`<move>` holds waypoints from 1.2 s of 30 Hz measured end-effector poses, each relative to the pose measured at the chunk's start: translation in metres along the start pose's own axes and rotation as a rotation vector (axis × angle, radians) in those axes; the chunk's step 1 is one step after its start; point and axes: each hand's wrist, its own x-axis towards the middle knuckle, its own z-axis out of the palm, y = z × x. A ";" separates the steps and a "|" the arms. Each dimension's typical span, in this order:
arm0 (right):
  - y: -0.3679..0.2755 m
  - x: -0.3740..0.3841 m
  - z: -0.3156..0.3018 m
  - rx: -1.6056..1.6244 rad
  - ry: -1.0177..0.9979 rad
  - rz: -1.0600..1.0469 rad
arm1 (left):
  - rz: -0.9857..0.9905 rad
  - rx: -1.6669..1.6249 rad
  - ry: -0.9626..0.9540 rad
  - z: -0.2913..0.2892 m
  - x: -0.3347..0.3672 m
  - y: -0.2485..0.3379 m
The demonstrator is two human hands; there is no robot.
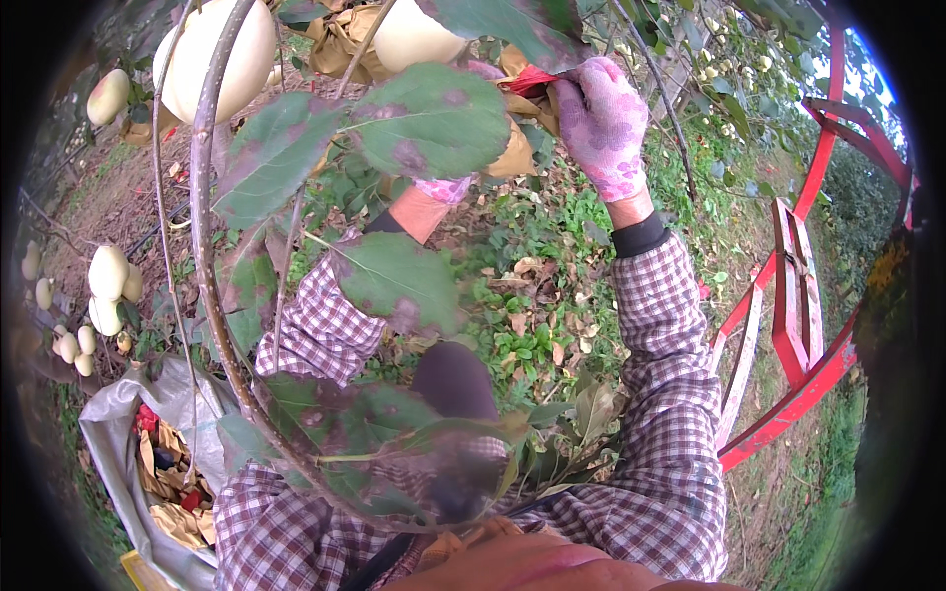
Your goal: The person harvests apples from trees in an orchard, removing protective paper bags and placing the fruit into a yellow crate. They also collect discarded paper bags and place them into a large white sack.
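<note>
Up among the branches, my right hand (599,126), in a pink patterned glove, is closed on a brown paper fruit bag (516,156) with a red inner layer. My left hand (445,189) wears a matching glove and reaches up close to the same bag. Most of it is behind a large green leaf (431,120) with purple spots, so its fingers do not show clearly. Just left of the bag hangs a pale cream apple (419,41). A larger pale apple (246,64) is farther left, with crumpled brown paper (347,44) between the two.
A curved branch (201,197) with spotted leaves crosses close in front of me. More pale apples (106,276) hang at the left. Below them, a grey sack (110,424) holds brown and red paper. A red metal ladder (793,345) stands at the right. Plants and dry leaves cover the ground.
</note>
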 end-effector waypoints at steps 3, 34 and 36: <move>0.019 0.004 0.007 0.043 0.215 0.062 | -0.466 -0.676 0.010 -0.029 0.004 -0.100; 0.107 -0.117 0.024 0.298 0.205 0.854 | -0.219 0.158 -0.592 -0.032 -0.086 -0.043; 0.078 -0.141 0.041 0.300 0.123 0.946 | -0.176 0.051 -0.608 -0.040 -0.097 -0.056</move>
